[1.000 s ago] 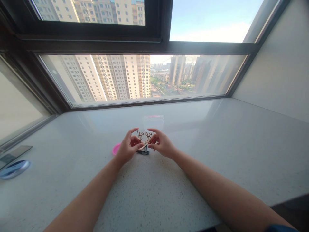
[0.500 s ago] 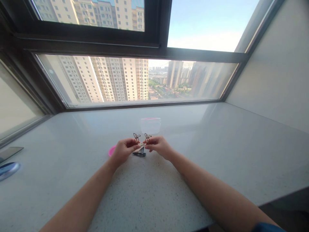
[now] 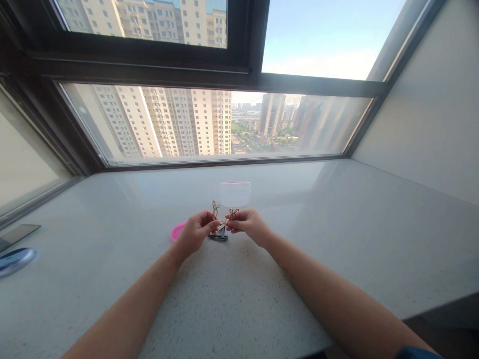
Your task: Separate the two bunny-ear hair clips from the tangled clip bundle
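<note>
My left hand (image 3: 194, 232) pinches a small hair clip topped with a wire rabbit shape (image 3: 215, 209), held upright just above the counter. My right hand (image 3: 250, 225) pinches a second rabbit clip (image 3: 233, 214), close beside the first. Both hands are closed on their clips and nearly touch. A few dark clips (image 3: 218, 237) lie on the counter right under the hands. A clear plastic container (image 3: 235, 194) stands just beyond the hands. A pink lid (image 3: 177, 231) lies flat behind my left hand, partly hidden.
The white speckled stone counter (image 3: 239, 299) runs along a big window (image 3: 209, 124). At the far left edge lie a phone (image 3: 17, 234) and a shiny blue round object (image 3: 15, 260). A white wall (image 3: 430, 114) closes the right side.
My fingers have closed tighter on the two rabbit clips. The left clip has risen a little and the right clip has tipped lower. The view shifted slightly.
</note>
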A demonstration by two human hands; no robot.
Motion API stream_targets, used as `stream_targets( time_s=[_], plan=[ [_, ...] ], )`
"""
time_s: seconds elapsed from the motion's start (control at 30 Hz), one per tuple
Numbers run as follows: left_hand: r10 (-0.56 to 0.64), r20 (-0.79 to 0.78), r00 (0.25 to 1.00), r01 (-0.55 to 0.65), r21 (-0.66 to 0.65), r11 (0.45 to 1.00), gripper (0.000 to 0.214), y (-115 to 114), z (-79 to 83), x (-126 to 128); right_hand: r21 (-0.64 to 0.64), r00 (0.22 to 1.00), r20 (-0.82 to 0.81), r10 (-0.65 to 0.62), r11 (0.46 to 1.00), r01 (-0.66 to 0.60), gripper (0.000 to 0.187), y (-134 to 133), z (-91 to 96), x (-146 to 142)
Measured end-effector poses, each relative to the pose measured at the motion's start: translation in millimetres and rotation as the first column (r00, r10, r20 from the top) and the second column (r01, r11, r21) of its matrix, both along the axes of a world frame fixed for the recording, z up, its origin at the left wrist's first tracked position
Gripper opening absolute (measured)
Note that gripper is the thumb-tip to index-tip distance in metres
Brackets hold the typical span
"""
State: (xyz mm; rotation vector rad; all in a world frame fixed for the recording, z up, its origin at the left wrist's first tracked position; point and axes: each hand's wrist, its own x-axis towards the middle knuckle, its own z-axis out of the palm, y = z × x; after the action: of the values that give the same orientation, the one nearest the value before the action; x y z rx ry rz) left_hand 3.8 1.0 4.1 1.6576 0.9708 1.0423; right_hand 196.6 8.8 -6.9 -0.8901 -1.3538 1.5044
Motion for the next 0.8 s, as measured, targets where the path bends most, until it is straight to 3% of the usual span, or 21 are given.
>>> stream_targets(
  time_s=[0.17, 0.43, 0.63, 0.8],
  plan=[
    [-0.057, 0.012, 0.998, 0.057, -0.01, 0.998, 0.024, 0, 0.4, 1, -0.038, 0.999, -0.036, 0.032, 0.999, -0.034, 0.038, -2, 1.2, -3],
    [-0.115, 0.043, 0.992, 0.117, -0.054, 0.992, 0.028, -3, 2.2, 5, 0.093, 0.995, 0.01, 0.1, 0.991, -0.101, 0.031, -4, 2.4, -3],
    [-0.138, -0.039, 0.99, 0.137, -0.028, 0.99, 0.029, -5, -3.3, 8, 0.093, 0.961, 0.086, 0.262, 0.958, -0.27, 0.035, -5, -0.7, -2],
    [-0.293, -0.144, 0.945, 0.303, 0.057, 0.951, 0.025, -14, 6.3, 12, 0.131, 0.934, 0.122, 0.336, 0.927, -0.35, 0.034, -8, 1.4, -3]
  ],
)
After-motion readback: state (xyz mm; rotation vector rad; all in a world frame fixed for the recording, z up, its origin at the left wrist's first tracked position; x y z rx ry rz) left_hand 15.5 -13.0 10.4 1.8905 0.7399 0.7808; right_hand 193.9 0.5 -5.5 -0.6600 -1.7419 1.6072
